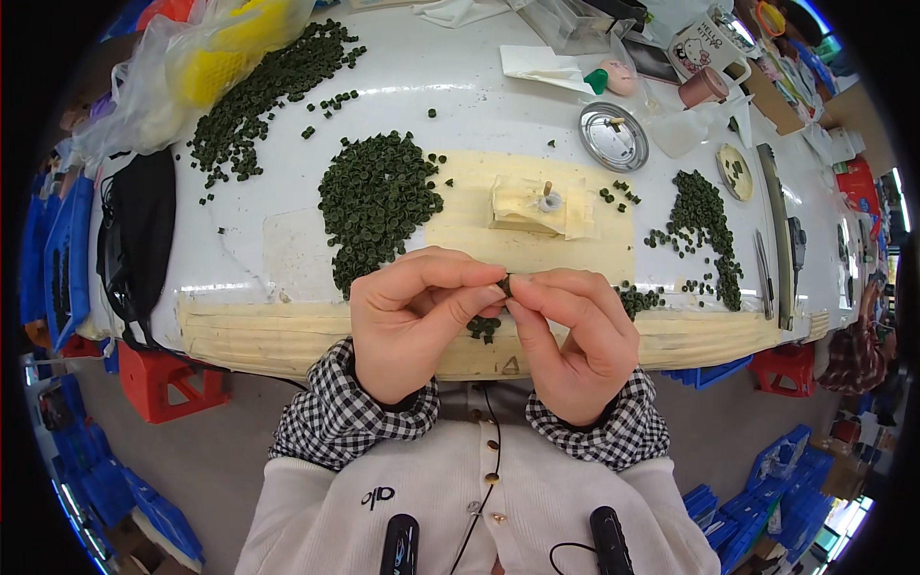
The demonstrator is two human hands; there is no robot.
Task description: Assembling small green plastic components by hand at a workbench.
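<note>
Between the fingertips of both hands, over the table's near edge, is a small dark green round part (505, 285). My left hand (414, 311) pinches it with thumb and forefinger, and my right hand (578, 331) grips its other side the same way. Fingers cover much of the part. Just beyond my left hand lies a big heap of similar dark green parts (376, 201). A few more parts (484, 328) sit below the fingertips at the table edge. Further off stands a small block wrapped in cream tape (529, 207), with a short peg on top.
Another dark green pile (278, 91) spreads at the far left beside a clear plastic bag (144, 86). At the right are a smaller pile (704, 216), a round metal lid (613, 137), tweezers (763, 273) and a shallow dish (735, 172). Cream tape (268, 335) lines the near edge.
</note>
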